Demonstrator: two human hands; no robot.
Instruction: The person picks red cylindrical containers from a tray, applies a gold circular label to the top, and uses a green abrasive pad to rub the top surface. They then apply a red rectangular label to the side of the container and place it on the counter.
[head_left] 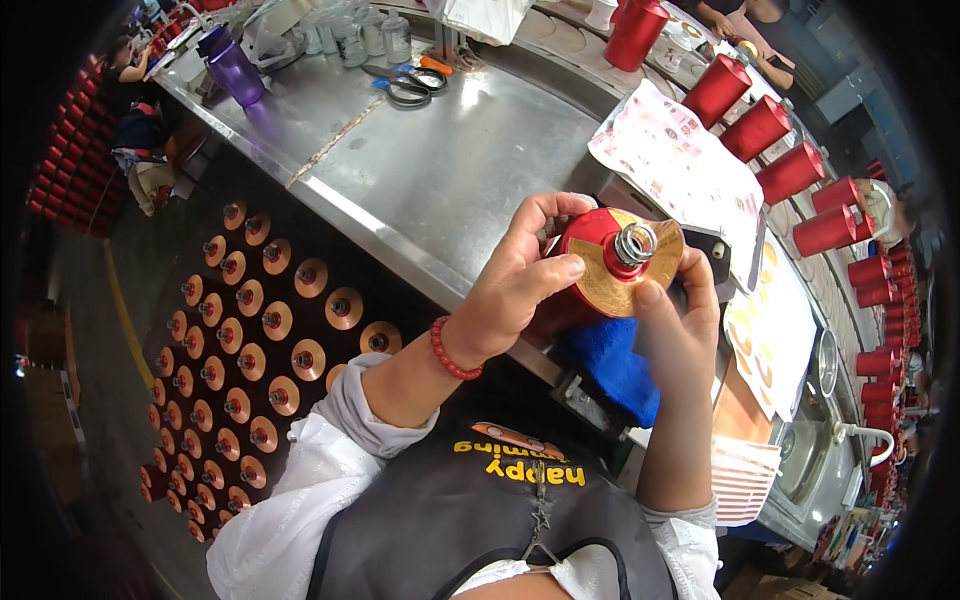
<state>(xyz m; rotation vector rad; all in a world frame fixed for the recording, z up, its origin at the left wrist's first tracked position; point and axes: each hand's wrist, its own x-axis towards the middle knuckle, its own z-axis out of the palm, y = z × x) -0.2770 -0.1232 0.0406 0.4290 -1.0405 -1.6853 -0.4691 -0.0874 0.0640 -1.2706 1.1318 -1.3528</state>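
Above the steel bench (430, 170), we grip the red bottle with gold shoulder and silver neck (610, 265) in our left hand (520, 285), right hand (680, 320) clasping it steady over the blue cloth (615, 365).

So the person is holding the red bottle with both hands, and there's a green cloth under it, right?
Not quite. Both hands do hold the red bottle, the left hand on one side and the right hand on the other, but the cloth under it is blue, not green. The head view shows this.
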